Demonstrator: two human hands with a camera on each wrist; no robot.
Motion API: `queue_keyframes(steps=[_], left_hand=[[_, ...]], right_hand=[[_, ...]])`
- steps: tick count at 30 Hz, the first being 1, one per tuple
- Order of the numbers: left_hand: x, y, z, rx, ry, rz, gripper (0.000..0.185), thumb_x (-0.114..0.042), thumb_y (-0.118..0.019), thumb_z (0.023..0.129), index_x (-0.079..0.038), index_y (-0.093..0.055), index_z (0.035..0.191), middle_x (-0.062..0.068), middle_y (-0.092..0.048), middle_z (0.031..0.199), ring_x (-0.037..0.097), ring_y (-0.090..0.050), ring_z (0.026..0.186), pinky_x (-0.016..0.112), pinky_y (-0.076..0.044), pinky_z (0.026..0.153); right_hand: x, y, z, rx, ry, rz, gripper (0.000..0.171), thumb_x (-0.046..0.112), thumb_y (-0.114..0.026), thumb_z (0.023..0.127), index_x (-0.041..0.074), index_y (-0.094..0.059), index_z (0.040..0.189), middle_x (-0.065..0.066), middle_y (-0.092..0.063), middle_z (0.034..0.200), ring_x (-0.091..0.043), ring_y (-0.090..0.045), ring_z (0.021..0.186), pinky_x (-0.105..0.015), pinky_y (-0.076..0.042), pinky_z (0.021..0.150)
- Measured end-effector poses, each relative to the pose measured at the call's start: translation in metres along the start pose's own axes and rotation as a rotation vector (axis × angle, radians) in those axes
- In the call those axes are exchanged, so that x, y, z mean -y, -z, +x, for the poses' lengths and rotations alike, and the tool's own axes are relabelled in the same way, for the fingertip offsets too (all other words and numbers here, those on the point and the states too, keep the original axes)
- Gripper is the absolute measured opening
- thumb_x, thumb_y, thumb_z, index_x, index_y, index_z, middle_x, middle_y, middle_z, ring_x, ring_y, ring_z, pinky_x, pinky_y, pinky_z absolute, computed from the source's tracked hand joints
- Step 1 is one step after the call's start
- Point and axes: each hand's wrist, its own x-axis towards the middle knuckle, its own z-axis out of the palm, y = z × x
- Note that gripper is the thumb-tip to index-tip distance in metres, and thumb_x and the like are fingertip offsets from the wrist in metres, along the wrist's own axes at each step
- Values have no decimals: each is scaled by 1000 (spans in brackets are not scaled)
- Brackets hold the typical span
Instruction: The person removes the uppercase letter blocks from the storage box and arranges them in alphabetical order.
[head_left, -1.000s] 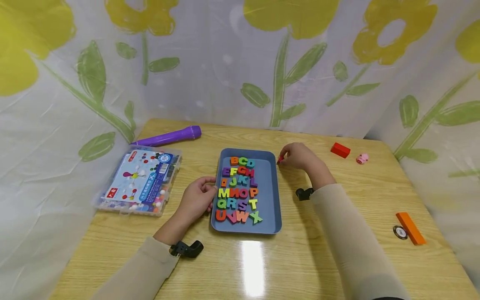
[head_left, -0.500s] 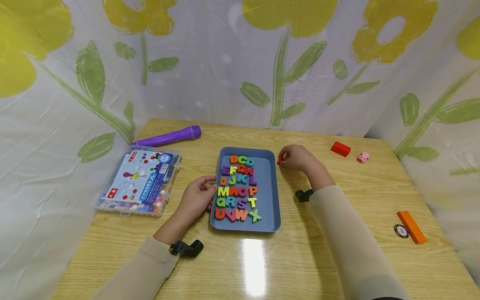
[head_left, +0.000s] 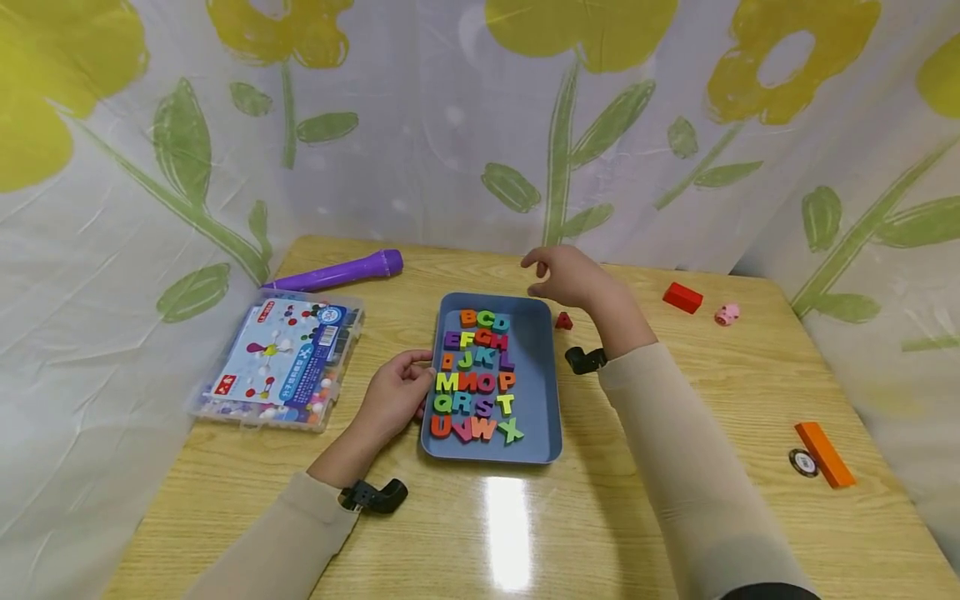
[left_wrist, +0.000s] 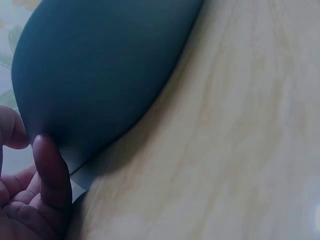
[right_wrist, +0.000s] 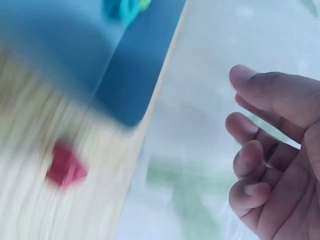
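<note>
The small red letter (head_left: 563,321), light and stiff, pinches easily by its edges; right hand (head_left: 566,275) hovers empty, left hand (head_left: 397,396) grasps the tray (head_left: 536,392).

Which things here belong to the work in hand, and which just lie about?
In hand: blue tray of letters, gripped by left hand; red letter A near right hand.
Lying about: purple tube, plastic box, red block, pink pig, orange block.

Right hand (head_left: 567,276) released red piece (head_left: 563,321) — lifted away, empty.
</note>
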Motion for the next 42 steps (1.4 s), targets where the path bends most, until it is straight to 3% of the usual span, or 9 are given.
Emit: queue_keyframes(steps=[5,11,15,27,31,35,42], left_hand=[[1,1,0,10,-8,-10,38,-20,-63,109,-8,-64,144,13,-70,100,17,-61,64,29,-57,56],[1,2,-2,7,-25,-8,37,-20,-63,109,-7,-64,144,14,-71,100,17,-61,65,30,-58,57],[0,0,-2,6,-39,-2,37,-20,-63,109,-7,-64,144,13,-71,99,17,-61,63,30,-57,56],[3,0,-1,5,-54,9,36,-20,-62,109,-8,-64,143,12,-70,96,18,-59,60,30,-56,56],[4,-1,-1,7,-54,8,37,-19,-62,108,-7,-64,143,12,-70,96,17,-60,61,30,-56,56],[4,-1,-2,4,-52,15,37,-19,-62,108,-7,-64,143,13,-71,97,17,-60,62,30,-57,56],[3,-1,-2,-8,-48,35,37,-20,-63,108,-8,-64,143,13,-71,99,18,-61,63,31,-57,57]], right_hand=[[37,-22,24,44,68,-59,38,15,-75,103,5,-71,140,-16,-71,128,-32,-63,113,-48,-56,105],[60,-53,45,156,25,-120,31,19,-72,104,10,-75,133,-11,-71,135,-28,-64,116,-45,-56,110],[59,-66,50,171,-10,-140,28,21,-75,103,10,-76,129,-9,-72,131,-27,-65,112,-45,-58,106],[55,-80,52,174,5,-188,25,30,-78,102,13,-78,119,-6,-75,118,-26,-65,97,-43,-59,92],[55,-82,51,165,8,-180,21,29,-77,102,13,-78,115,-5,-74,112,-26,-64,93,-42,-58,87],[56,-76,47,154,31,-177,24,29,-77,102,13,-77,120,-5,-74,116,-25,-64,97,-42,-59,91],[41,-35,28,43,73,-120,31,23,-75,103,10,-76,131,-10,-75,127,-29,-65,102,-47,-58,98]])
